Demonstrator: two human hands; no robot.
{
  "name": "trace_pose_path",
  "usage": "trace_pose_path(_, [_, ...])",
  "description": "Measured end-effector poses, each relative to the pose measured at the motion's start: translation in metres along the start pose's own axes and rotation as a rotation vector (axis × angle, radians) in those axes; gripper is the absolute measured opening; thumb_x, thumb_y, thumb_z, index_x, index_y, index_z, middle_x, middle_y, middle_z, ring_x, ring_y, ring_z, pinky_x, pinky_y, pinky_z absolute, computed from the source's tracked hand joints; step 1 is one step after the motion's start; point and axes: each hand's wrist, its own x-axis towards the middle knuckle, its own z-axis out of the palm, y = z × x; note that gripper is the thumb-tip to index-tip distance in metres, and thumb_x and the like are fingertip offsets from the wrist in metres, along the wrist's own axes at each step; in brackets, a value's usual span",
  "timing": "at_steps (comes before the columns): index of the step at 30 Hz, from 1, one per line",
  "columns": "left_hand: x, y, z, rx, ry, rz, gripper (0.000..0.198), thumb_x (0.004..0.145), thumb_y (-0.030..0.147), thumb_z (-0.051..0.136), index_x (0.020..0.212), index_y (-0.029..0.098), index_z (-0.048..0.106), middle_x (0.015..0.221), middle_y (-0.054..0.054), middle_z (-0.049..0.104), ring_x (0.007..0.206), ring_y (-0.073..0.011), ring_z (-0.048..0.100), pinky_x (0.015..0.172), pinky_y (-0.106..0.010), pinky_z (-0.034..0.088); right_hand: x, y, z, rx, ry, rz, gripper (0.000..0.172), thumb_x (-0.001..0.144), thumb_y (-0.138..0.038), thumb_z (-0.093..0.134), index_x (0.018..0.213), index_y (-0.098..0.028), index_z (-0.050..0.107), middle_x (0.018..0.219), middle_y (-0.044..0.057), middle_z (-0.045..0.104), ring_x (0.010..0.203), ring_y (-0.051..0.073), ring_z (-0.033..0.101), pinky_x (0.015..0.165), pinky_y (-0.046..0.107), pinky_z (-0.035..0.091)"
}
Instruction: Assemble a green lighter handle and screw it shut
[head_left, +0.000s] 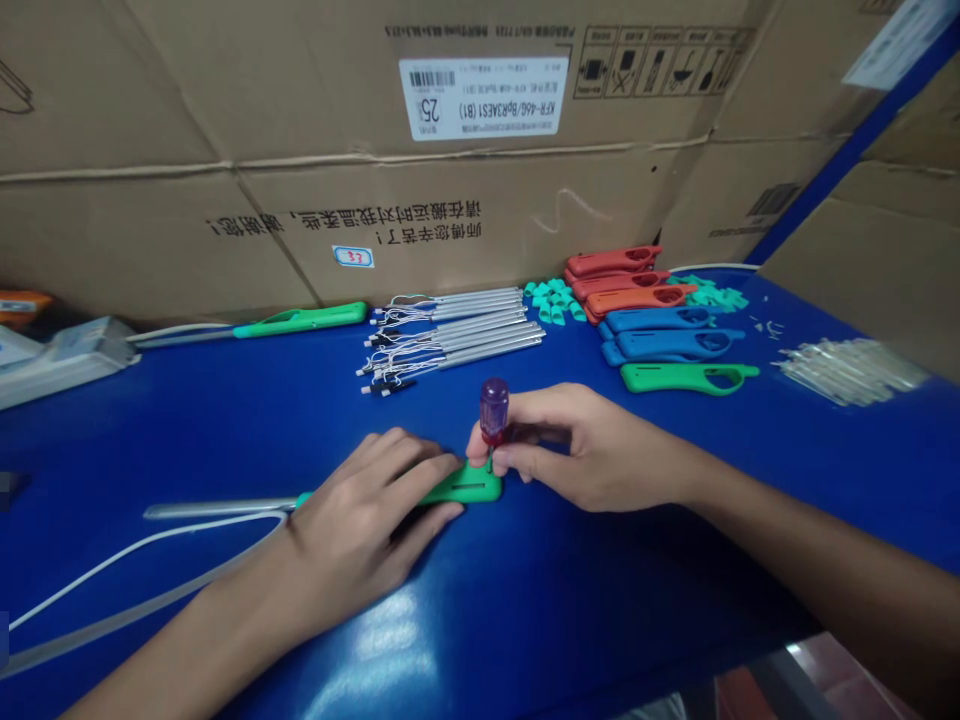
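Note:
On the blue table lies a green lighter [466, 484] with a thin metal tube [217, 508] pointing left. My left hand [375, 495] is wrapped over its handle and presses it down, hiding the middle part. A small screwdriver [493, 410] with a purple, clear-looking handle stands upright at the lighter's right end. My right hand [577, 445] pinches the screwdriver low down between thumb and fingers. The tip meets the green casing, but the exact contact spot is partly covered by my fingers.
Behind are metal tubes with wires [480, 335], turquoise caps [555, 300], red casings [615, 262], blue casings [667, 343] and a green casing [686, 378]. Small clear parts [851, 370] lie right. A finished-looking green lighter [315, 318] and a white power strip [67, 360] sit left. Cardboard [300, 230] walls the back.

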Motion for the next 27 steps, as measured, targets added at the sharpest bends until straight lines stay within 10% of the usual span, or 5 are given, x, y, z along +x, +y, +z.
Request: trace_pose_path(27, [-0.0002,-0.0002,-0.0012,-0.005,-0.02,-0.008,0.028,0.094,0.02,0.059,0.122,0.02,0.055,0.11,-0.008,0.062,0.096,-0.0212,0.057,0.085,-0.039,0.046,0.0013,0.0051,0.002,-0.096,0.06,-0.032,0.005,0.089,-0.011,0.062,0.088,-0.015,0.064,0.088,0.001,0.068,0.081,0.011,0.062,0.075,0.022,0.049])
